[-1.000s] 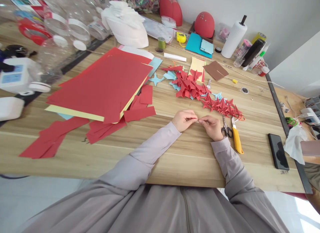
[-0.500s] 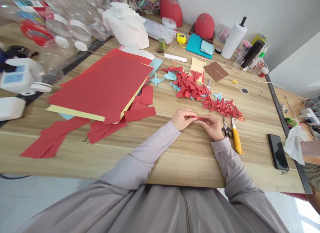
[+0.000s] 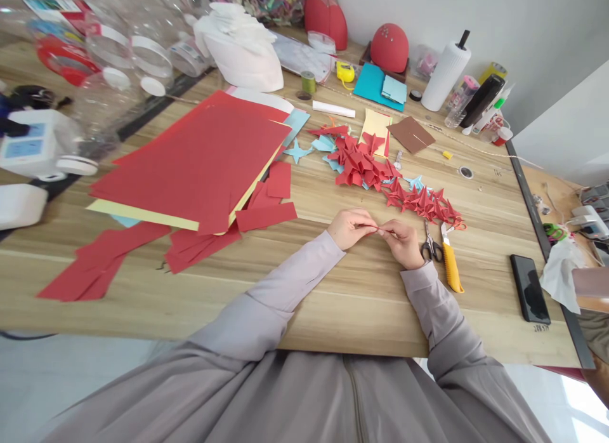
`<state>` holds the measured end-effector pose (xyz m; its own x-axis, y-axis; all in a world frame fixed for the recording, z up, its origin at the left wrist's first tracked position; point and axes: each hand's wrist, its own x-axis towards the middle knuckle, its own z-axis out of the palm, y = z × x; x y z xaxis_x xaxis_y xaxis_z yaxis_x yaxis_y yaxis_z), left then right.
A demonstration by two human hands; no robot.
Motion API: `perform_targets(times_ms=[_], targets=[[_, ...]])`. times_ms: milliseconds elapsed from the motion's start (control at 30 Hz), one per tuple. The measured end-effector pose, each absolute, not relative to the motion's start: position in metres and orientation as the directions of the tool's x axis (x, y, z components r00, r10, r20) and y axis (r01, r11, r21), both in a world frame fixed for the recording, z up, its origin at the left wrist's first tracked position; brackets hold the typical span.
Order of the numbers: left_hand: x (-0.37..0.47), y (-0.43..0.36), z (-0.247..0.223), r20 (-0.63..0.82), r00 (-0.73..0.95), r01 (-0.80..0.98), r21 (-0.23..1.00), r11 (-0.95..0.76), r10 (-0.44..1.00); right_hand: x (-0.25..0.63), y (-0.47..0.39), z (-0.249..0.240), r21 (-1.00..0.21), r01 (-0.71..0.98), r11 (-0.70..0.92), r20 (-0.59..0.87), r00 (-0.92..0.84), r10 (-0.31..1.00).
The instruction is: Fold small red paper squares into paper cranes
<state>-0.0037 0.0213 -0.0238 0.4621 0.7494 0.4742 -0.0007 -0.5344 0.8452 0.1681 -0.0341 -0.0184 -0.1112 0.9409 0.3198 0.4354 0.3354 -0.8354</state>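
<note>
A small folded piece of red paper point(image 3: 377, 228) is pinched between my two hands, mostly covered by the fingers. My left hand point(image 3: 351, 228) closes on its left end. From the other side my right hand point(image 3: 401, 242) grips it with thumb and fingertips, and the hands nearly touch. Just beyond them lie a row of red folded paper stars point(image 3: 421, 202) and a heap of red folded paper pieces point(image 3: 361, 164). Scissors point(image 3: 431, 247) and a yellow-handled utility knife point(image 3: 451, 265) rest right of my right hand.
Large red paper sheets point(image 3: 195, 157) are stacked at left, with red paper strips point(image 3: 95, 265) around them. A light blue paper star point(image 3: 298, 152) lies nearby. At right is a phone point(image 3: 530, 288); plastic bottles point(image 3: 152, 56) crowd the back left. Another person's arm point(image 3: 592, 282) shows at the right edge.
My right fingers have shifted slightly on the red paper, and less of it shows between the hands. Everything else on the table stays in place.
</note>
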Motion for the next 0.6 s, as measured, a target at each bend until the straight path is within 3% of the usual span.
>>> perform_targets(times_ms=[300,600], targets=[[-0.0036,0.0178,-0.0160,0.388,0.422,0.012,0.902,-0.433,0.820,0.1650,-0.0327,-0.0213,-0.935,0.302,0.185,0.204,0.031,0.979],[-0.0033,0.0187,-0.0167,0.385,0.423,-0.011,0.908,-0.420,0.820,0.1673,-0.0312,-0.0205,-0.946,0.275,0.171,0.187,0.035,0.982]])
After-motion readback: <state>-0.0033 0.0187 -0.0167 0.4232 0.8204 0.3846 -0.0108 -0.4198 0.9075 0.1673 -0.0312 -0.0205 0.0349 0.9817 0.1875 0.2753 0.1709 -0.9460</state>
